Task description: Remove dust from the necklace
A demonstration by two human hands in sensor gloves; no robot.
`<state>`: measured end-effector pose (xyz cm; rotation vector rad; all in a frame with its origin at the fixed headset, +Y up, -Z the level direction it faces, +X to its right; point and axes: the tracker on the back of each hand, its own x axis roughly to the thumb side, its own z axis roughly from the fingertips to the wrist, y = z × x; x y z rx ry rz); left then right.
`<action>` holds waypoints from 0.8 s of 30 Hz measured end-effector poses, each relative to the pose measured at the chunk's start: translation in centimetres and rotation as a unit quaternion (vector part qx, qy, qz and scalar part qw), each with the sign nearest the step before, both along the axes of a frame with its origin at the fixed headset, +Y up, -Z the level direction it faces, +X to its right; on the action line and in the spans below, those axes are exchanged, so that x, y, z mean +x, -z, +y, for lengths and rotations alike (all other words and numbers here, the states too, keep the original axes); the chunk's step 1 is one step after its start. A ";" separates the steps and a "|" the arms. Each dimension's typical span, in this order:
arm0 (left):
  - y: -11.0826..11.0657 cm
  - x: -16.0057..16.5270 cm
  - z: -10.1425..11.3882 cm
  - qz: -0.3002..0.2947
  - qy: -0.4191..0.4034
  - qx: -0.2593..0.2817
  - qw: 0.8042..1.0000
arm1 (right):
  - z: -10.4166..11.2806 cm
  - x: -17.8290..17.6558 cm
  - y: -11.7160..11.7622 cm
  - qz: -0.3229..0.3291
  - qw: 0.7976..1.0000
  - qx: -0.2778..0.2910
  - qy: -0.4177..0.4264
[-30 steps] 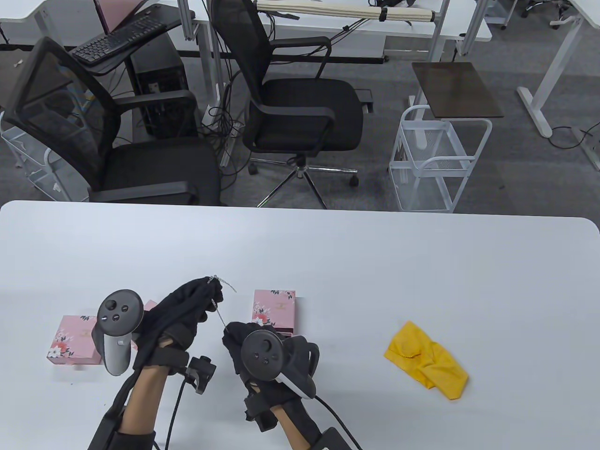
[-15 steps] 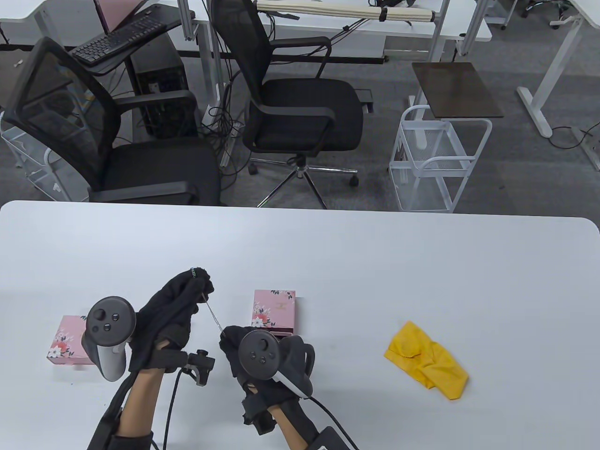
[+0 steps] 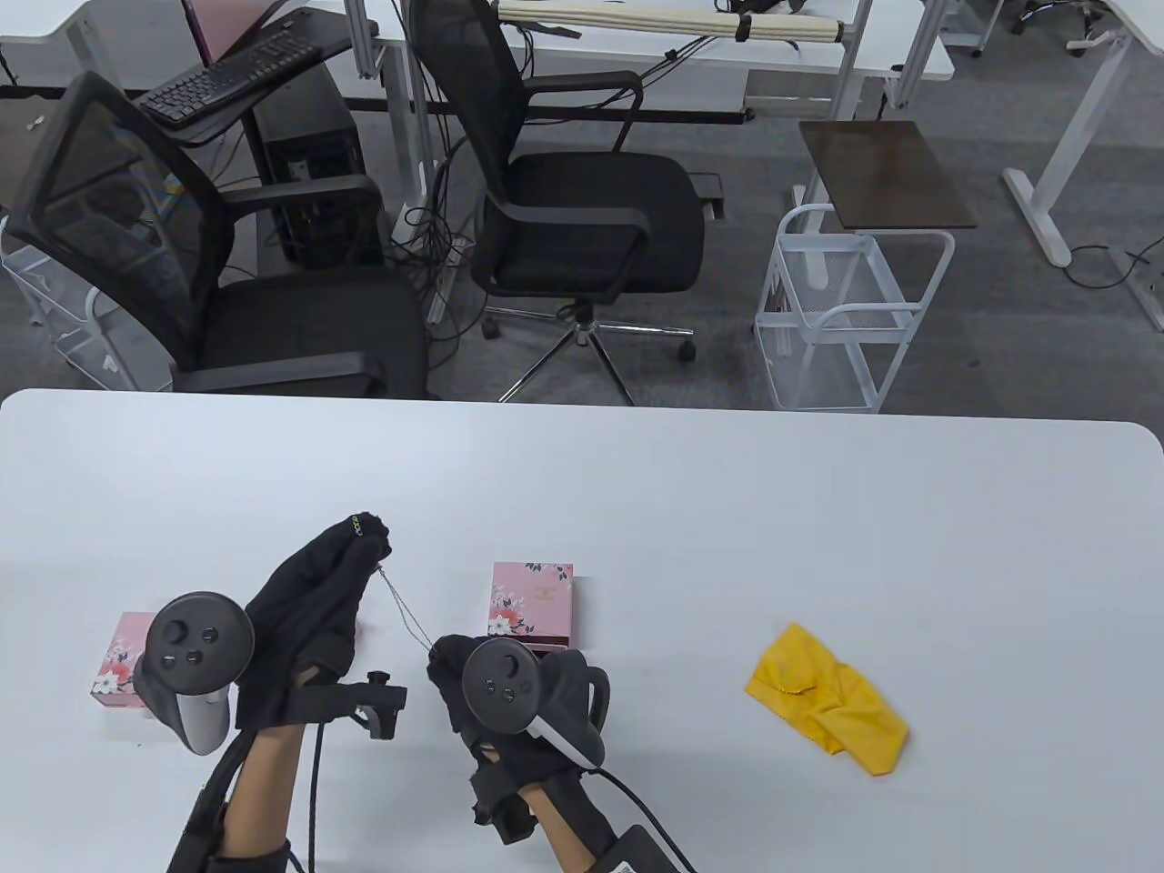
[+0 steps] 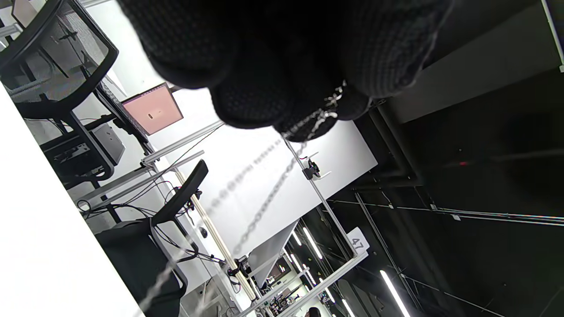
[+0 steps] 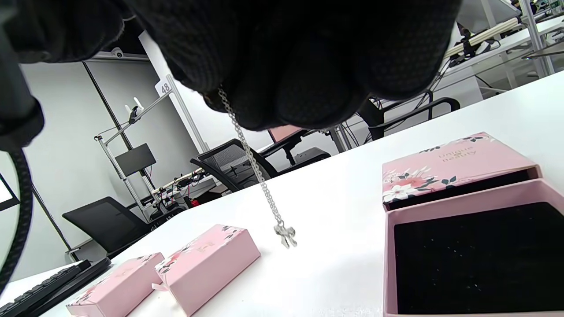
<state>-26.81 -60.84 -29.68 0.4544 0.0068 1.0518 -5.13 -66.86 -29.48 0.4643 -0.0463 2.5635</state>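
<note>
While my left hand (image 3: 314,596) and right hand (image 3: 473,677) pinch the necklace chain (image 3: 405,618) taut, the yellow cloth (image 3: 827,698) lies unused.

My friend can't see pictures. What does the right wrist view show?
A gloved right hand pinches a thin silver necklace, whose small pendant dangles above a white table. An open pink box with dark lining sits at right, its flowered lid behind it; two closed pink boxes lie at left.
</note>
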 end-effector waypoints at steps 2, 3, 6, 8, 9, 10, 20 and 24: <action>0.0 0.3 0.1 -0.015 0.000 0.000 1.000 | 0.0 0.0 0.0 0.000 1.000 -0.002 -0.004; -0.1 0.5 0.1 -0.019 0.000 0.000 1.000 | -0.1 0.0 0.0 0.001 1.000 -0.002 -0.006; -0.2 1.5 0.2 -0.044 0.003 0.002 0.999 | -0.7 0.0 0.3 0.008 1.000 -0.006 -0.005; -0.4 2.1 0.4 -0.056 0.010 0.002 0.998 | -0.8 0.2 0.4 0.005 1.000 -0.003 -0.011; -0.4 2.3 0.5 -0.062 0.008 0.003 0.998 | -0.9 0.4 0.5 0.002 1.000 -0.003 -0.021; -0.5 2.4 0.6 -0.067 0.004 0.003 0.998 | -0.9 0.7 0.7 -0.002 0.999 -0.003 -0.034; -0.7 2.3 1.0 -0.079 -0.005 0.003 0.997 | -0.8 13.2 3.2 -0.170 0.979 -0.039 -0.109; -0.7 2.1 1.0 -0.079 -0.010 0.003 0.997 | -1.3 20.9 3.6 -0.255 0.949 -0.065 -0.176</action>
